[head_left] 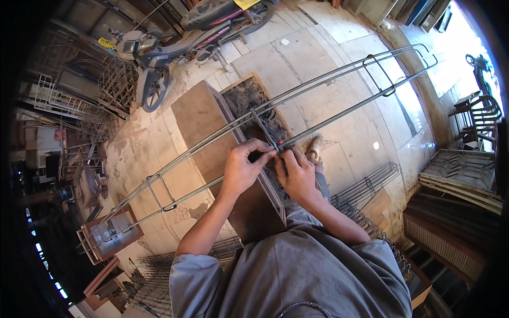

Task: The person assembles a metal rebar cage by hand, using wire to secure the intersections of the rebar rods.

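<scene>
Left hand (241, 169) and right hand (297, 175) both pinch closed on a stirrup (263, 129) of the long rebar cage (339, 74) over a wooden box (212, 127); yellow tag (246, 3) on motorbike (196, 32).

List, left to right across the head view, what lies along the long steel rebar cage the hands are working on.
Left rectangular steel stirrup → left hand → thin dark tie wire at the middle stirrup → right hand → right rectangular steel stirrup → far bent end of the long steel rebar cage.

A yellow rectangular tag (245, 3) lay on the motorcycle (204, 32) seat at the top edge; no other labels showed.
</scene>
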Available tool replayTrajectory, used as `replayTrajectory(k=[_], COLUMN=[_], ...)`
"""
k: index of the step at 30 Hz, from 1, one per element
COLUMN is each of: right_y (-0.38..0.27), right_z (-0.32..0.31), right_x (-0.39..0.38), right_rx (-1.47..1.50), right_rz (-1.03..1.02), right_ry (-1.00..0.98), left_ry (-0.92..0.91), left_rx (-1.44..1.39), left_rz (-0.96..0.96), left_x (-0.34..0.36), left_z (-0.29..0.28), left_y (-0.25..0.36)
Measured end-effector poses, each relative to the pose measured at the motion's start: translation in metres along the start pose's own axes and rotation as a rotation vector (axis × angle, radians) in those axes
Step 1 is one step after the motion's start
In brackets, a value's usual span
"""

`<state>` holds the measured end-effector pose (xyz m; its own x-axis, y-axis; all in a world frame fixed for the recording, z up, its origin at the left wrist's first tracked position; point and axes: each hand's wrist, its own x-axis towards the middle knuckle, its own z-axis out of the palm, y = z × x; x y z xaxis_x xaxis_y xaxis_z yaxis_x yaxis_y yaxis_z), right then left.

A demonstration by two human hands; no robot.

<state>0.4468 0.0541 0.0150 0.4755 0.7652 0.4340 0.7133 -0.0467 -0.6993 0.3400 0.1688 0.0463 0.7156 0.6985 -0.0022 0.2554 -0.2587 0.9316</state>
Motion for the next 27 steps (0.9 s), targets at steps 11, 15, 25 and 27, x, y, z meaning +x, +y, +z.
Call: replayTrajectory(k=[11,15,25,27], right_y=[0.001,-0.005,-0.007,-0.008], right_z=[0.007,-0.011,-0.052,-0.051], right_x=[-0.009,-0.007,0.038,0.043], right_rx=[0.087,0.044,0.066,0.025], right_rz=[0.078,0.04,0.061,0.024], right_ry=[0.016,-0.033,-0.21,-0.24], left_ry=[-0.008,-0.047,-0.104,-0.108], left_rx=[-0.049,-0.042,-0.135,-0.096], left_rz=[-0.058,-0.018,-0.134,-0.135], left_x=[0.0,0.001,0.0,0.002], left_z=[0.001,-0.005,-0.008,-0.009], left_y=[-0.003,-0.007,0.0,0.005])
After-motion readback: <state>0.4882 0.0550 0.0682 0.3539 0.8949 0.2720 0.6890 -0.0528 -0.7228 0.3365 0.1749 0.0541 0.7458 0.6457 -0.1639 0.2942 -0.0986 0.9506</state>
